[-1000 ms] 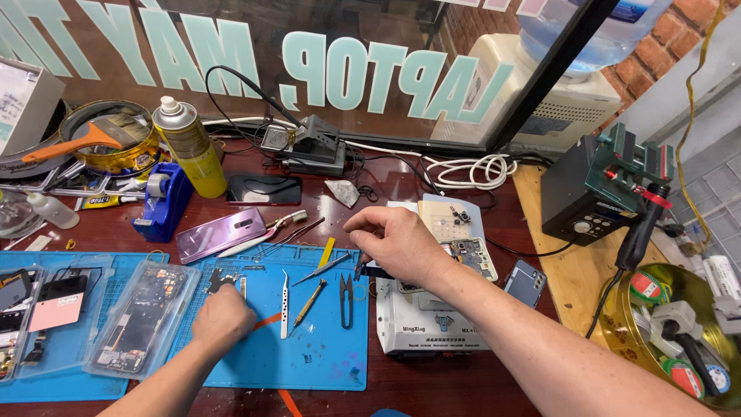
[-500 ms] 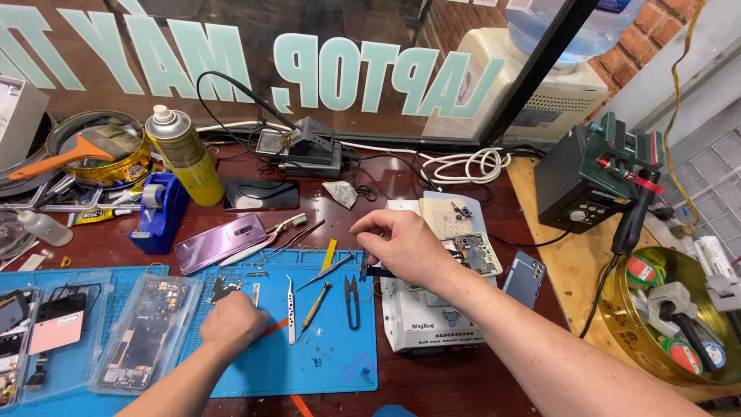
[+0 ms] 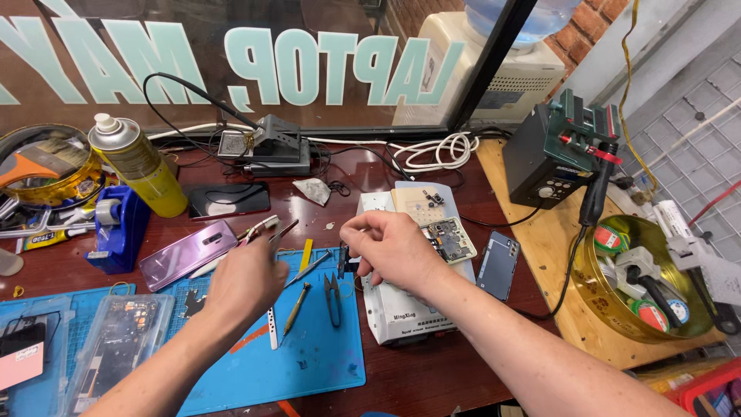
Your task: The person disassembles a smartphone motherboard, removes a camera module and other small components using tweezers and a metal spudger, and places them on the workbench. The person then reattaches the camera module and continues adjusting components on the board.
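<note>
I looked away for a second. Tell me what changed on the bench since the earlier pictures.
The left hand has lifted off the blue mat and now holds tweezers, tips raised toward the right hand. The right hand stays near the white box, pinching a small dark part. The purple phone, spray can and mat tools have not moved.

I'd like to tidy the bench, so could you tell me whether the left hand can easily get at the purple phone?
Probably yes: the left hand holds tweezers just beside the purple phone, with nothing between.
</note>
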